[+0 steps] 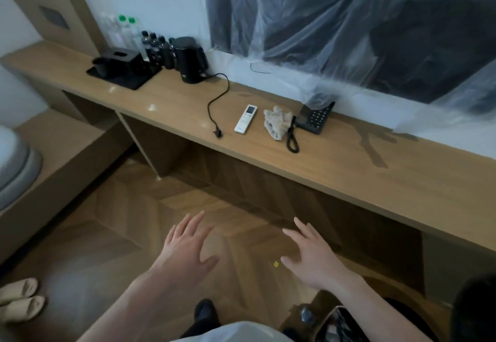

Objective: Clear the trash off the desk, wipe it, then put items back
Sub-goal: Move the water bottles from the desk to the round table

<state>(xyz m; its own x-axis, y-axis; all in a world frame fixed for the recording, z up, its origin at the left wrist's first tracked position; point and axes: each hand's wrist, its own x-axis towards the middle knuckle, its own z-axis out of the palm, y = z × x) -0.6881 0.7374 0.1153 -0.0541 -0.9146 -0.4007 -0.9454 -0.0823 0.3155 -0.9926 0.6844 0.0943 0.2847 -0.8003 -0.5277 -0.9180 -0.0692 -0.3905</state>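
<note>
Both hands hang over the floor in front of the counter (pixel 349 170), well short of it and holding nothing: the left hand (pixel 188 247) and the right hand (pixel 311 256) have their fingers spread and relaxed.

The thing most likely wanted first is the crumpled cloth (pixel 276 123), which lies on the counter between the white remote control (pixel 245 119) and the black desk telephone (pixel 314 120), just beside the phone's coiled cord. It looks soft and light, bunched into folds, so it should give under the fingers and can be gathered anywhere on its top with a loose pinch; whether it is damp cannot be told. The cord lies so close that a careless grab could snag it.

The remote looks light, stiff and smooth, best taken by its long edges. The phone looks heavier, and its handset may slide off if the base is tilted. The black electric kettle (pixel 190 60), further left, trails a loose power cord (pixel 217 100) across the wood; it should be lifted by its handle, the plug gathered with it. Dark wet-looking streaks (pixel 373 148) mark the surface to the right.
</note>
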